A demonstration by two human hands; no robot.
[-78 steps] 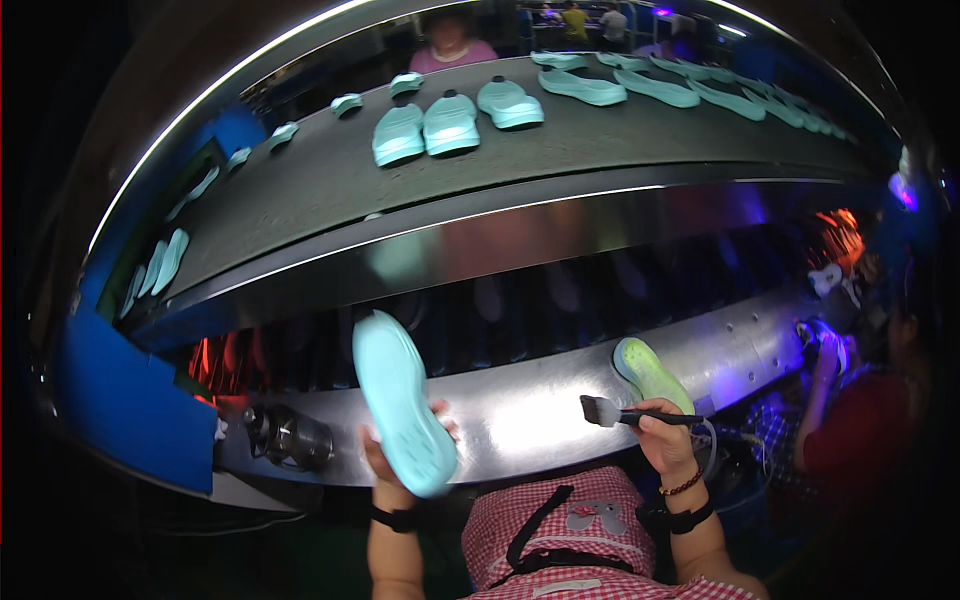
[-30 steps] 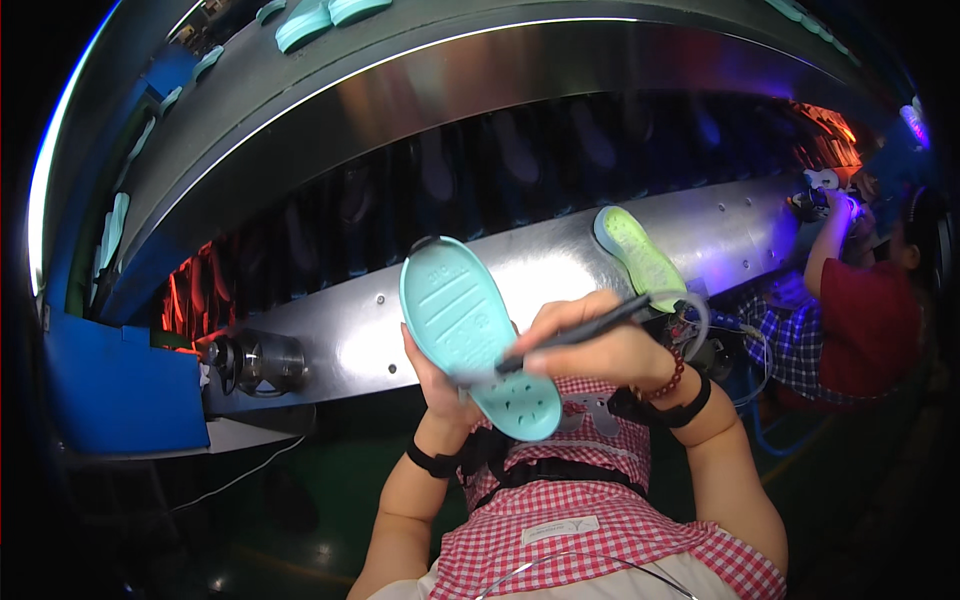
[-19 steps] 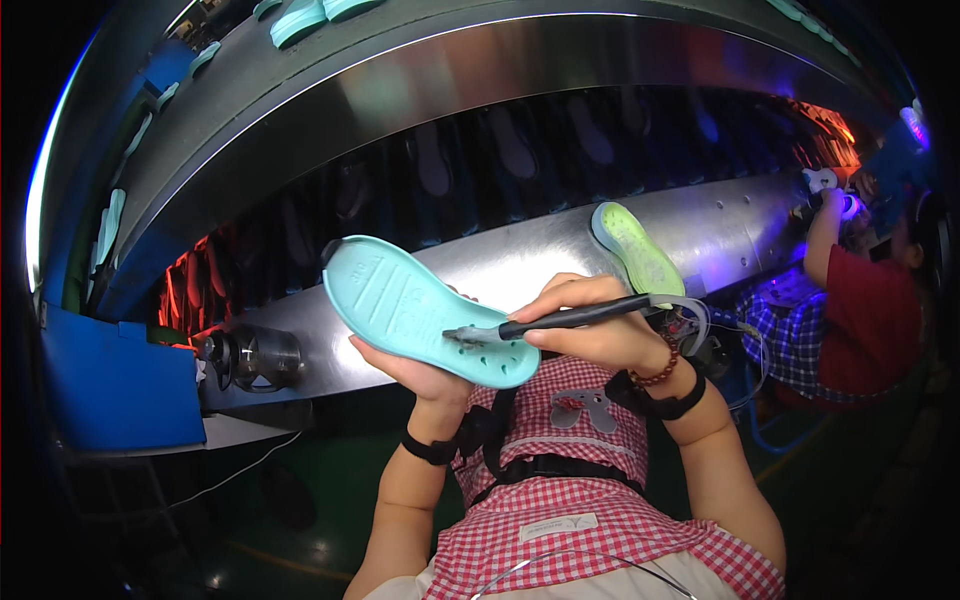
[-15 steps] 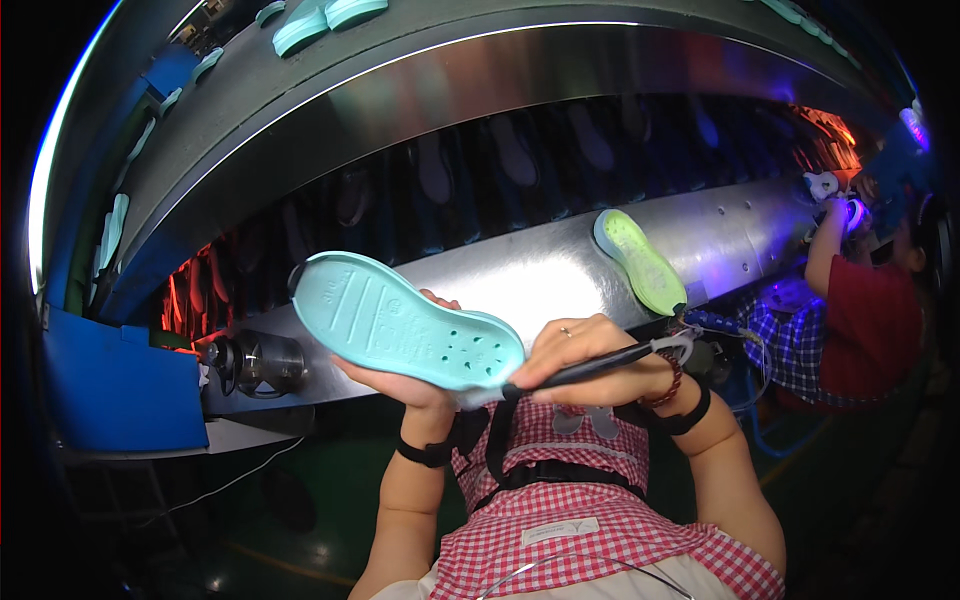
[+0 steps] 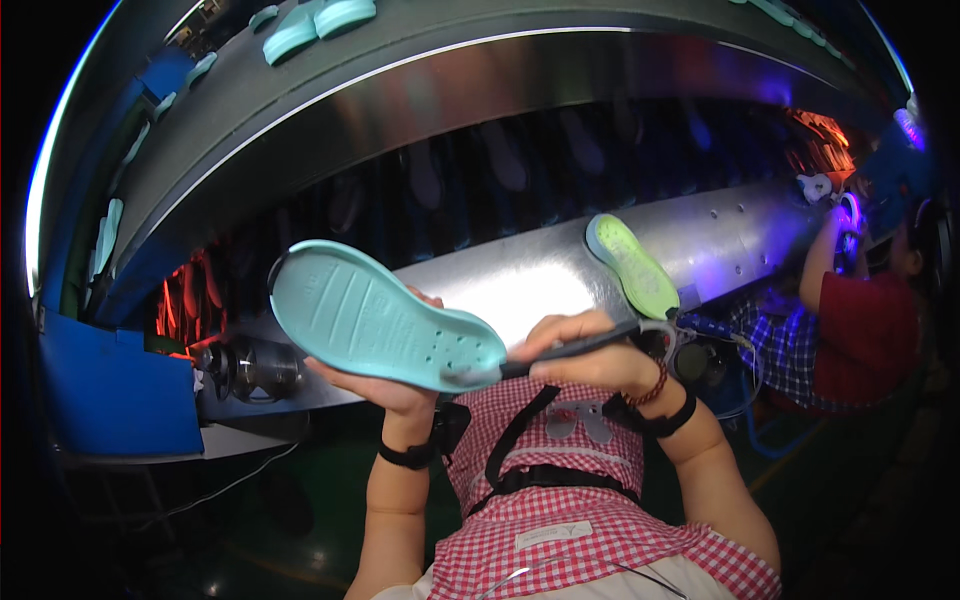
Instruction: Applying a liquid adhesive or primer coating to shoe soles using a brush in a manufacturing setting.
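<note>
A turquoise shoe sole [image 5: 362, 312] lies tilted across my left hand [image 5: 388, 392], which grips it from below with the fingertips showing over its far edge. The sole's inner face is up, with raised bars at the wide end and small holes at the narrow end. My right hand [image 5: 600, 365] is closed around the black handle of a brush [image 5: 592, 343], and a pale hose loops from the handle's rear end. The brush's blurred bristles touch the sole's narrow end, inside the rim. Beyond my right hand, a yellow-green sole [image 5: 637, 272] rests on the metal ledge [image 5: 530, 285].
Above the ledge runs a dark slot with several soles inside, glowing red at both ends. Turquoise soles [image 5: 290, 38] sit on the upper conveyor belt [image 5: 440, 22]. A clear jar [image 5: 268, 368] stands at left beside a blue box [image 5: 115, 385]. At right, a co-worker in a red sleeve [image 5: 868, 335] works under violet light.
The brush has moved from the sole's near rim onto its inner face at the narrow end. The sole and both hands have shifted slightly left in view.
</note>
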